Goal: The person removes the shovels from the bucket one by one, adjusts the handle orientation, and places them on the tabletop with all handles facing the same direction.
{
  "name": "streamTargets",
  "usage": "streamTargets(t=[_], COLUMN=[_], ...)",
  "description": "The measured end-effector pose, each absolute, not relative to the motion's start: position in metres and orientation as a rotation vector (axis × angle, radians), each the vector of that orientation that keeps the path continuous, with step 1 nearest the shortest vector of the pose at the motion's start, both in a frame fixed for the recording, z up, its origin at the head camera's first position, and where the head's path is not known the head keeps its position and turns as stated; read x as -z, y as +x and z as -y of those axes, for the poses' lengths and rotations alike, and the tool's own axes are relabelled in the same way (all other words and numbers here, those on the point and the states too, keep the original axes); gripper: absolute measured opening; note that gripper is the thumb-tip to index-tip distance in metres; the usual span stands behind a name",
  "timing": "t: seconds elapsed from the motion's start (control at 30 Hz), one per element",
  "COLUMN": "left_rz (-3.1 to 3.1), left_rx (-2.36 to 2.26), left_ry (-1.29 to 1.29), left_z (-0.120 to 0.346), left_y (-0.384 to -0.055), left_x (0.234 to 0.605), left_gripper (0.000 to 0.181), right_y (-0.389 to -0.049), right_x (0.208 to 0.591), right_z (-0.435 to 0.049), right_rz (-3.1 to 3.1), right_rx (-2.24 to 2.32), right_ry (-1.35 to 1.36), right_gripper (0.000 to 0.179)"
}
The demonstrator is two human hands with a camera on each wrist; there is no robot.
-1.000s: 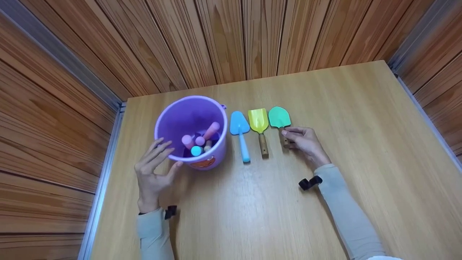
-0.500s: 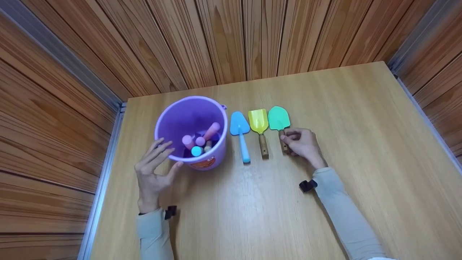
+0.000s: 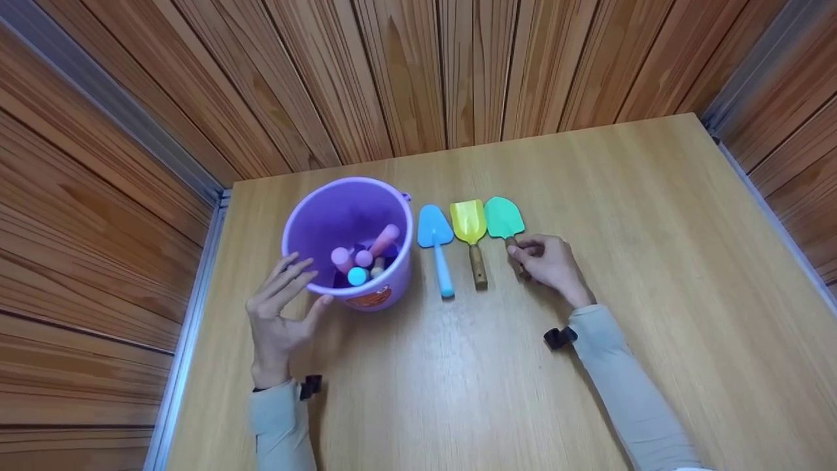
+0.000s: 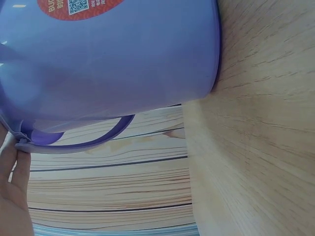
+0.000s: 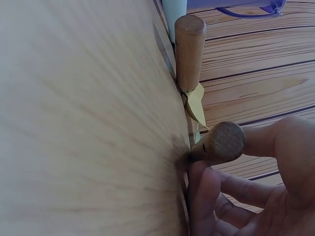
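My left hand (image 3: 278,320) rests at the near left rim of a purple bucket (image 3: 320,222), fingers extended and thumb spread. In the left wrist view, its fingertips (image 4: 19,169) touch the rim by the handle's hinge. My right hand (image 3: 552,265) pinches the brown wooden handle (image 5: 219,145) of a green toy trowel (image 3: 504,217) between thumb and fingers. That trowel lies low at the table, tilted slightly, its blade beside a yellow toy shovel (image 3: 468,221). Left of the shovel lies a blue toy trowel (image 3: 435,227).
Inside the bucket stand pink handles (image 3: 384,240), a turquoise-ended one (image 3: 358,276) and a pale one, their lower parts hidden. The wooden table (image 3: 431,392) meets plank walls (image 3: 418,78) at the back and sides.
My right fingers have curled more around the green trowel's handle. Its blade has shifted slightly left, toward the yellow shovel. My left hand and the bucket have stayed put.
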State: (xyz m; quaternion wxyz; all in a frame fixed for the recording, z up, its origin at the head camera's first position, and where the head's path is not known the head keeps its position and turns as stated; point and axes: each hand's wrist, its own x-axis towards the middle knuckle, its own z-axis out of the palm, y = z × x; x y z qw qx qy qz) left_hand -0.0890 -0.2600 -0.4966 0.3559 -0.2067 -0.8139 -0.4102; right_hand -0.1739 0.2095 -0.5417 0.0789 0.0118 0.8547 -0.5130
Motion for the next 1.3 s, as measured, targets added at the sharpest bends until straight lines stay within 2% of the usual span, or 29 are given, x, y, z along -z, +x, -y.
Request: streamTargets(t=[0.3,0.53,0.97,1.13,1.3], left_rz=[2.102,2.12,2.139,2.127,2.088], left_rx=[1.041,1.027,1.037,1.032,1.024], left_ry=[-0.538,-0.528,-0.508,-0.518,-0.544], left_z=[0.26,0.26,0.262,0.262,0.26], left_y=[-0.09,-0.087,-0.086,-0.087,-0.09], left_x=[0.498,0.497,0.496,0.496,0.498], left_gripper=[0.044,0.044,0.046,0.044,0.049], right_y=[-0.172,-0.178,-0.207,-0.209,-0.205], right_x=[0.53,0.494,0.404,0.385,0.376], right_z=[-0.21,-0.198,-0.115,-0.074,-0.034], right_rz=[-2.584,-2.705,-2.652,-2.685,-2.658], right_rx=[1.383,1.246,1.164,1.095,0.885], right_ry=[0.022,-0.048,-0.504,-0.829,-1.074], right_gripper=[0.045,0.052,0.052,0.046,0.049])
